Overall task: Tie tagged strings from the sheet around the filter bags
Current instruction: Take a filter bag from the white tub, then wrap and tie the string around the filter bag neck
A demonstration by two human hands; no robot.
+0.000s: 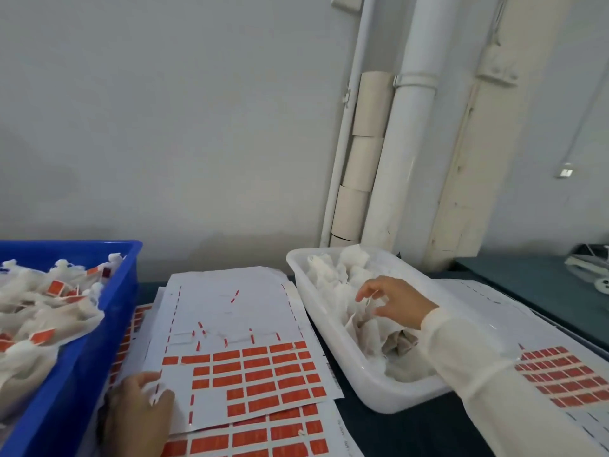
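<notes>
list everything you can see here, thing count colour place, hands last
blue crate: one, blue, far left, heaped with tied white bags bearing red tags
white tray: one, white, right of centre, holding loose filter bags
filter bags: many, white, crumpled in the white tray
tag sheets: a stack, white with red tags, between crate and tray; top sheet's upper rows are gone
second tag sheet: one, white and red, right of the tray
white pipe: one, upright against the wall
paper rolls: about four, cream, stacked beside the pipe
table: one, dark
left hand: pinches a string at the top sheet's left edge
right hand: fingers spread over the filter bags, gripping nothing
</notes>
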